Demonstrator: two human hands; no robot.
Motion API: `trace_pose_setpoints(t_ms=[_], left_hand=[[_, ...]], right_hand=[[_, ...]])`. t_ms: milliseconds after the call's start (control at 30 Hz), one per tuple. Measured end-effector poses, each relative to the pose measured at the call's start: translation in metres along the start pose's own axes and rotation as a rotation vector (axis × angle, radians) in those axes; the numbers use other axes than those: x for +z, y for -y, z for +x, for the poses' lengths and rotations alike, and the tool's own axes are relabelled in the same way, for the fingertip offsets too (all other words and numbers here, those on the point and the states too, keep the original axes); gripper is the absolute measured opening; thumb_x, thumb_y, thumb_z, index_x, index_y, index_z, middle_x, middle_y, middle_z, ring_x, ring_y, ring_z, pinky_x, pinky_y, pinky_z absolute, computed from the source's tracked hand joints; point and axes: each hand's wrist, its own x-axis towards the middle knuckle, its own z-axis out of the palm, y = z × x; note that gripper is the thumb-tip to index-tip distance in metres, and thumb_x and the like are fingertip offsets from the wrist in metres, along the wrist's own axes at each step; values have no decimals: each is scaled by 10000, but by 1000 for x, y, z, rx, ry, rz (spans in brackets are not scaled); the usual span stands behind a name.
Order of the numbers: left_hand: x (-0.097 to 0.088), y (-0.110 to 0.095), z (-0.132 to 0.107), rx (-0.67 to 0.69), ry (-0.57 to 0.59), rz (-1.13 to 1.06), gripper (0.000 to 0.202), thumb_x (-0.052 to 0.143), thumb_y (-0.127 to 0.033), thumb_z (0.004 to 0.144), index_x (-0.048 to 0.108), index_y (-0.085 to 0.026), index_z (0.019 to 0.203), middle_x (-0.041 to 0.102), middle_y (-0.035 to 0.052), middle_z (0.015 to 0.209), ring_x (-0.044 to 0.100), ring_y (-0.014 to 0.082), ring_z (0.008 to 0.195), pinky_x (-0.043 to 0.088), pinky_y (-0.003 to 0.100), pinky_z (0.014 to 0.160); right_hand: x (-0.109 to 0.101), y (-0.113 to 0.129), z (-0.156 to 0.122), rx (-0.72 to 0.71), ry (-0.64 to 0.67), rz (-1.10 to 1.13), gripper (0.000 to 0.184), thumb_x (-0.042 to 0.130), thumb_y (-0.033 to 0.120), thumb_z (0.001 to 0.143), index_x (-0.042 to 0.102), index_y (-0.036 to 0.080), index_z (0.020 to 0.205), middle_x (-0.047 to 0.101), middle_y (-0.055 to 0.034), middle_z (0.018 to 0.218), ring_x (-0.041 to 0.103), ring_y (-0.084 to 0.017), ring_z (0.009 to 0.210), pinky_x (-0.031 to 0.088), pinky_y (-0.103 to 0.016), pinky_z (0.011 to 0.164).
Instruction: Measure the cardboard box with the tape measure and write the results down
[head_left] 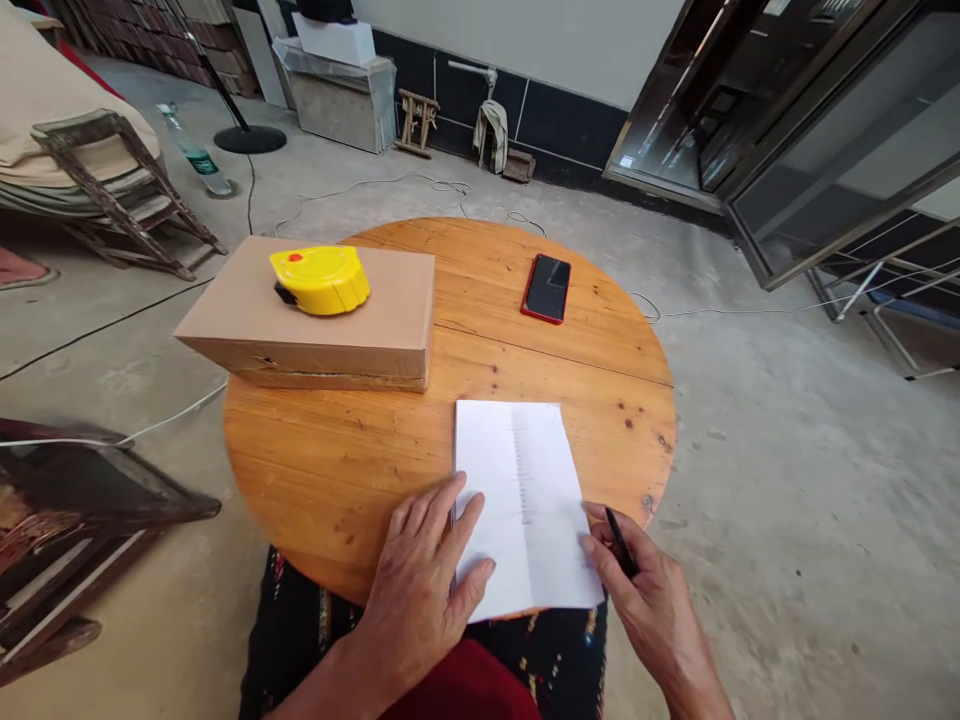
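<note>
A white sheet of paper (pixel 521 500) lies at the near edge of a round wooden table (pixel 480 330). My left hand (pixel 424 580) rests flat on the table with fingers spread, its fingertips on the paper's left edge. My right hand (pixel 645 590) sits at the paper's right edge, fingers closed round a black pen (pixel 621 541). A cardboard box (pixel 315 320) lies at the table's far left with a yellow tape measure (pixel 321 279) on top of it. A red phone (pixel 547 288) lies face up at the far middle.
A folding wooden chair (pixel 120 190) and a plastic bottle (pixel 195 152) stand on the concrete floor at the far left. Cables run across the floor. A dark wooden frame (pixel 75 510) sits close at the left. Glass doors (pixel 825 130) are at the right.
</note>
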Motion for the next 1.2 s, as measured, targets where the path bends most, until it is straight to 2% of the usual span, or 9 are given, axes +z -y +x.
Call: trace_pose_setpoints(t_ms=[200,433,600,833,933,1033,1133,1200], left_hand=[[-1,0,1,-22,4,-29,385,559,-235,892,549,-140,1265,422,174,1441,449,339,1198,381,522,971],[-3,1,3,-95,44,-97,327,507,-190,894,593,-180,1209,486,116,1415,439,303,1246,382,493,1010],[-2,1,2,-106,29,-88,326,513,-202,895,598,-188,1209,491,102,1423,410,300,1284,377,479,1030],[0,-1,2,-113,13,-75,317,514,-219,905,599,-177,1208,498,105,1420,407,301,1289,369,483,1032],[0,-1,2,-120,5,-69,310,513,-218,905,603,-182,1200,503,98,1417,411,297,1287,364,482,1039],[2,-1,1,-119,-7,-62,310,517,-214,899,605,-186,1195,509,94,1412,418,294,1282,365,481,1043],[3,-1,0,-116,-14,-54,315,522,-213,891,606,-190,1194,510,92,1412,424,295,1279,370,482,1041],[3,-2,0,-115,-12,-45,320,525,-213,888,605,-192,1196,508,91,1415,425,297,1280,376,481,1037]], right_hand=[[7,-6,1,-7,14,-6,405,599,467,847,679,175,1115,745,-53,822,719,-204,782,589,-239,733],[10,-12,2,-20,-12,-128,420,579,497,850,684,201,1130,773,-71,931,735,-236,850,590,-307,816],[10,-12,5,-79,22,-237,415,559,478,844,693,196,1118,774,-90,980,743,-259,863,610,-324,728],[15,-11,4,-105,-46,-345,424,482,473,875,681,200,1132,746,-102,1074,725,-276,923,601,-351,710],[10,-11,1,-85,-30,-287,425,546,514,851,691,212,1111,746,-90,1075,718,-273,935,598,-338,741],[0,-12,-5,-24,-42,-135,456,574,550,850,691,216,1139,745,-83,1047,706,-254,922,590,-301,745],[-9,-11,-11,62,-120,65,507,453,577,916,684,216,1186,723,-80,953,673,-202,756,568,-265,625],[-12,-8,-14,98,-150,166,513,443,579,923,692,208,1176,678,-62,821,602,-168,624,529,-253,545]])
